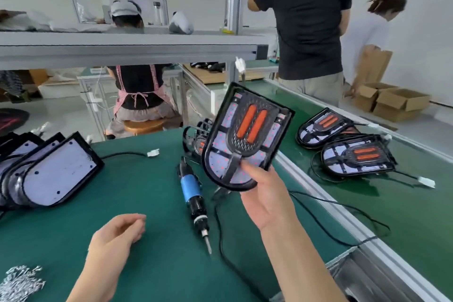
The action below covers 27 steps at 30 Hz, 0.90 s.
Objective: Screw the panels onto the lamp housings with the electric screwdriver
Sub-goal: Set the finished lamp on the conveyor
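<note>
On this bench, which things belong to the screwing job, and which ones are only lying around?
Job: lamp housing held by the right hand; electric screwdriver; pile of screws; stacked housings with white panels.
Lying about: cardboard boxes; wooden stool; bottle on the shelf.

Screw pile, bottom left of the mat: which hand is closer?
Left. The left hand is empty, just up and right of the screw pile; the right hand is far across the mat, past the screwdriver, holding up a lamp housing.
</note>
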Each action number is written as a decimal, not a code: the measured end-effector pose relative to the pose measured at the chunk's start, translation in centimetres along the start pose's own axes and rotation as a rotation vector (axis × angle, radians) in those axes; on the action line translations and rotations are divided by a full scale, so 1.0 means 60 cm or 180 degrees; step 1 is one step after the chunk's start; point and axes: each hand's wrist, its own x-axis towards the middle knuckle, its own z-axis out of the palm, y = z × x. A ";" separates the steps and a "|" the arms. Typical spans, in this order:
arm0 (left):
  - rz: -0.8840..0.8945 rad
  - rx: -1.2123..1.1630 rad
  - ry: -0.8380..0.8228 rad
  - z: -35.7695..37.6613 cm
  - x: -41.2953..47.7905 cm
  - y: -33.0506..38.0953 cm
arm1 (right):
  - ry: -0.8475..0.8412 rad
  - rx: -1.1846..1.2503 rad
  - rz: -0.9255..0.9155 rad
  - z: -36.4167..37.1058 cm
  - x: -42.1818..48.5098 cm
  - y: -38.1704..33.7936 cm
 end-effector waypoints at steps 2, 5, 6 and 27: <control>0.0111 0.0268 0.0117 0.008 0.003 -0.004 | 0.0292 -0.0149 -0.0201 -0.026 0.021 -0.022; 0.0255 0.0781 0.0156 0.014 0.008 -0.008 | 0.0552 -0.0063 -0.0423 -0.067 0.059 -0.052; 0.0295 0.0927 0.0173 0.015 0.009 -0.009 | 0.0618 0.0025 -0.0511 -0.079 0.071 -0.063; 0.0665 0.1124 0.0497 0.047 -0.016 0.025 | 0.2268 -0.1232 -0.0572 -0.272 0.297 -0.134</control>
